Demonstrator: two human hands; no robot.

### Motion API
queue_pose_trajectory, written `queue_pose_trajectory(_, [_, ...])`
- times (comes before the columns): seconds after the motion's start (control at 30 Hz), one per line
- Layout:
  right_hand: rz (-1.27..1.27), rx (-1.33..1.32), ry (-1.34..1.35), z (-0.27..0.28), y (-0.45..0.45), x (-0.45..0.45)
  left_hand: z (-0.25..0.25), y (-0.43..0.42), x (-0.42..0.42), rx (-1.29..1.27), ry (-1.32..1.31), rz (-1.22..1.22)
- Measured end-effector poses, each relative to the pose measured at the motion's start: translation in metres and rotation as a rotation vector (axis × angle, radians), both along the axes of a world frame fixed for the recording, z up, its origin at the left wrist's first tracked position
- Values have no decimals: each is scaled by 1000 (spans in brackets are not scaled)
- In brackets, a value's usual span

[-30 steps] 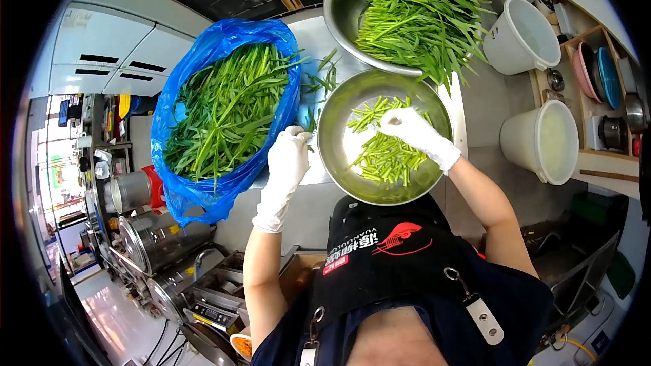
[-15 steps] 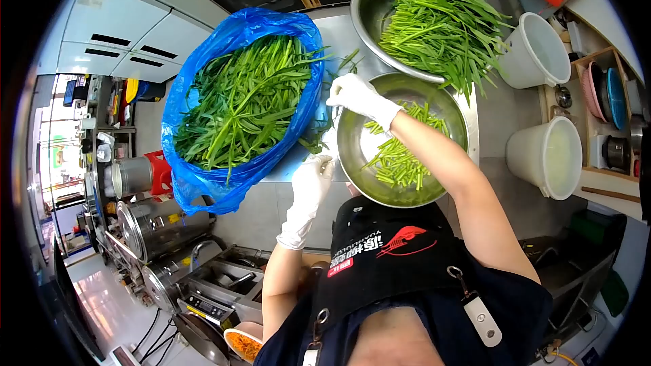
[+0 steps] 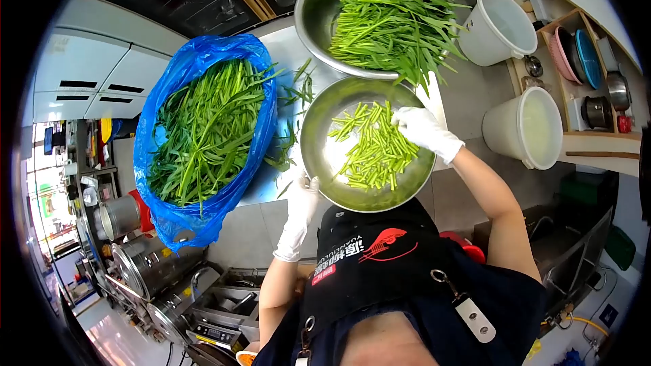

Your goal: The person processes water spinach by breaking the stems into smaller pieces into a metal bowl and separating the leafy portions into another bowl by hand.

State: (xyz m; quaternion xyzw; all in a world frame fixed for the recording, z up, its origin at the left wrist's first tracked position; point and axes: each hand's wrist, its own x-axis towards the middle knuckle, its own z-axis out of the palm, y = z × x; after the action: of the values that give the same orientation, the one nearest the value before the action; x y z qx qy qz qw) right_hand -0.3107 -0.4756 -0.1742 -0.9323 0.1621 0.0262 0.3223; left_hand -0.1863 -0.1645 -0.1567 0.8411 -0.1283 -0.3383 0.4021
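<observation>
Right hand (image 3: 420,128) now back from basin's left side — beside cut green stems (image 3: 374,152) lying on floor of basin (image 3: 315,128). Fingers bunched; can't tell if gripping any. Left hand (image 3: 303,193) at near-left rim, fingers curled, hold unclear. Means work likely back at cut pile.

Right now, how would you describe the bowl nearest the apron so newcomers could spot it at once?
Find the metal table, then the black apron at its near edge. Right in front of the apron sits a metal bowl, with the gloved right hand over it. It holds short cut green stems, while the bowl beyond it holds long leafy stalks.
</observation>
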Motion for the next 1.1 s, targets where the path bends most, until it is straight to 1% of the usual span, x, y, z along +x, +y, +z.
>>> queue_pose_trajectory(0.03, [109, -169, -141, -12, 2, -5, 3, -2, -3, 8, 26, 8])
queue_pose_trajectory(0.07, [95, -184, -159, -24, 3, -7, 4, -3, -5, 17, 53, 16])
queue_pose_trajectory(0.13, [64, -217, -193, -27, 9, -4, -3, -3, -8, 54, 53, -54])
queue_pose_trajectory(0.17, [105, -309, -196, -26, 8, -5, -7, -3, -9, 69, 53, -89])
queue_pose_trajectory(0.27, [115, -318, -141, -31, 3, -5, -6, -9, -17, 18, 96, -52])
queue_pose_trajectory(0.37, [112, -274, -120, -29, 0, -11, -3, -11, -20, 0, 93, -7])
queue_pose_trajectory(0.47, [101, -162, -82, -32, -9, -18, -8, -8, -20, -14, 84, -8])
queue_pose_trajectory(0.5, [95, -163, -192, -28, -7, -19, -9, -8, -20, -20, 78, -10])
queue_pose_trajectory(0.6, [85, -155, -138, -34, -5, -15, -8, -8, -20, -21, 53, -26])
queue_pose_trajectory(0.67, [155, -230, -160, -30, -3, -15, -6, -8, -19, 0, 27, -48])
queue_pose_trajectory(0.77, [183, -293, -141, -31, -2, -14, -22, 0, -16, 31, -77, -123])
queue_pose_trajectory(0.87, [206, -324, -76, -32, -4, -13, -14, -3, -19, 54, -85, -73])
queue_pose_trajectory(0.97, [99, -141, -195, -46, -10, -15, 17, -14, -22, 182, -349, -61])
queue_pose_trajectory(1.07, [-38, 12, -226, -36, -12, -16, 9, -19, -19, 49, -762, 2])
queue_pose_trajectory(1.1, [-71, 154, -209, -35, -14, -16, 12, -25, -17, 10, -775, 6])
